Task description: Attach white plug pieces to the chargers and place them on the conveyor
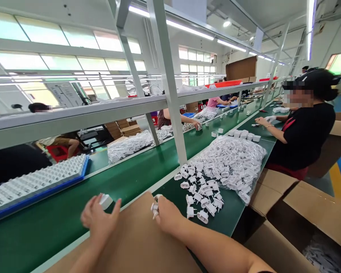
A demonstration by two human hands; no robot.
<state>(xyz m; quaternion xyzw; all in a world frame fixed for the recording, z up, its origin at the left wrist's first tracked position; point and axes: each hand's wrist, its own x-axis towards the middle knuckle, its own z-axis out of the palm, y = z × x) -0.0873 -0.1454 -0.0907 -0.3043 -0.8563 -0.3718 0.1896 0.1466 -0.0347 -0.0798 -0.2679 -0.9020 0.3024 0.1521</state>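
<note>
My left hand (100,218) is over the green conveyor belt, its thumb spread away from its fingers. Just beyond those fingers is a white plastic housing (105,201), partly hidden; whether they touch it is unclear. Above a brown cardboard sheet (136,239), my right hand (169,214) is closed around small white plug parts (154,209), some of which poke out by the fingertips. Right of it, loose white plug parts (203,193) with thin pins lie scattered on the green table. They spread from a clear plastic bag (233,159) full of similar pieces.
The green belt (139,170) runs past a metal post (173,102) carrying a shelf. A blue tray (39,193) with rows of white parts stands at left. Open cardboard boxes (309,212) are at lower right. A co-worker (307,121) sits at right; others work farther off.
</note>
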